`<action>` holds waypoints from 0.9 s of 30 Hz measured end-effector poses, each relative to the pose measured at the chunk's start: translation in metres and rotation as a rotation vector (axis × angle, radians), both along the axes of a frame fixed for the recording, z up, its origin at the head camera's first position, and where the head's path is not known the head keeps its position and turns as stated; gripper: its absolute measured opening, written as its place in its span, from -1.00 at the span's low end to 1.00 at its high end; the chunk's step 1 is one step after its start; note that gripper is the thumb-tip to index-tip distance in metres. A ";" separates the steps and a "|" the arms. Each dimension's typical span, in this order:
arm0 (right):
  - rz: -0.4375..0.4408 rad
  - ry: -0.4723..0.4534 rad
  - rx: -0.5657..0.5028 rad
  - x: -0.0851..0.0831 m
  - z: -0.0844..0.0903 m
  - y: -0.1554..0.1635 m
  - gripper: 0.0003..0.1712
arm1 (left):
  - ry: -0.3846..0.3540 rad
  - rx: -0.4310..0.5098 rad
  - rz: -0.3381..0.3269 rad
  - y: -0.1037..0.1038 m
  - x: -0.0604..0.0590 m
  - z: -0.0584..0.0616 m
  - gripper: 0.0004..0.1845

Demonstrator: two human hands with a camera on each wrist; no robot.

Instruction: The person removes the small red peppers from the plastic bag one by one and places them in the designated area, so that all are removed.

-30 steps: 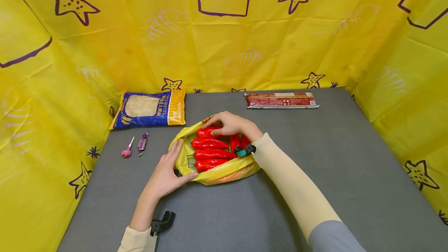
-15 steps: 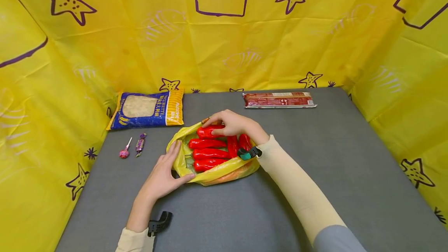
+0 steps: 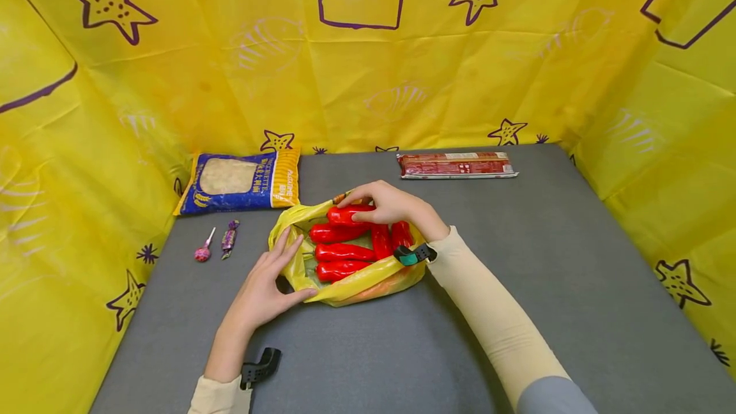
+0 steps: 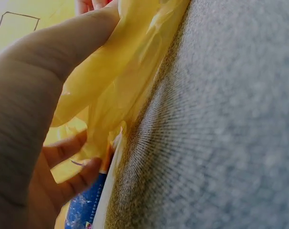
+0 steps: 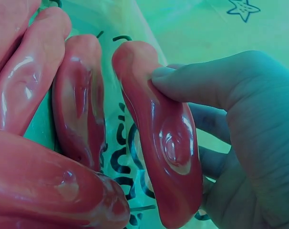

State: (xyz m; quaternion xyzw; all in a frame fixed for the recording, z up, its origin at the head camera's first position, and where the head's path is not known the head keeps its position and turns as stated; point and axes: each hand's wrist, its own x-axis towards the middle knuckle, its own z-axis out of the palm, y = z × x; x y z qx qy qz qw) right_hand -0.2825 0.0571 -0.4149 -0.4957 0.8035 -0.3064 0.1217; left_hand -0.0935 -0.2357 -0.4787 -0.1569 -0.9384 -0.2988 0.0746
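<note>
Bag-filling well along: five red sausages point(image 3: 342, 252) lie in the yellow bag point(image 3: 299, 267), right hand point(image 3: 391, 206) pinching the rearmost sausage point(image 3: 347, 214), left hand point(image 3: 267, 286) gripping the bag's near-left edge.

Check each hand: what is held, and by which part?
The right hand pinches the top red pepper near its right end; the left hand pinches the yellow bag at its left rim.

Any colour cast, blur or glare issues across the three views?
Head view: sharp, evenly lit, corners slightly bowed. Left wrist view: left hand dark and close, grey table soft. Right wrist view: teal-green cast, glare spots on the red pepper held by the right hand.
</note>
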 end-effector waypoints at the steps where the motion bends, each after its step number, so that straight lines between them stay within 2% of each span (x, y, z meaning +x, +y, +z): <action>1: 0.000 0.000 -0.002 0.000 0.000 0.000 -0.62 | 0.035 0.003 -0.013 0.000 0.000 0.000 0.12; 4: -0.003 -0.001 0.000 0.000 0.000 0.001 -0.62 | 0.122 0.004 -0.028 -0.001 0.000 -0.001 0.10; 6: -0.006 0.001 0.004 0.000 0.000 0.001 -0.62 | 0.137 0.006 -0.015 -0.001 0.000 -0.001 0.13; 8: -0.010 0.006 0.012 0.000 0.001 0.001 -0.62 | 0.085 -0.003 0.016 -0.001 0.001 -0.001 0.18; 13: -0.001 0.018 0.013 0.005 0.006 0.003 -0.60 | -0.131 -0.033 0.069 0.000 0.002 -0.003 0.27; 15: 0.011 0.021 0.001 0.008 0.008 0.004 -0.59 | -0.173 -0.031 0.072 0.000 0.003 -0.004 0.30; 21: 0.005 0.042 -0.090 0.018 0.018 0.013 -0.59 | -0.202 -0.035 0.074 0.000 0.002 -0.004 0.35; 24: -0.080 0.049 -0.133 0.023 0.021 0.020 -0.60 | -0.201 -0.046 0.072 0.000 0.001 -0.005 0.36; 27: -0.212 0.037 -0.181 0.029 0.024 0.029 -0.60 | -0.205 -0.056 0.075 -0.001 0.001 -0.007 0.38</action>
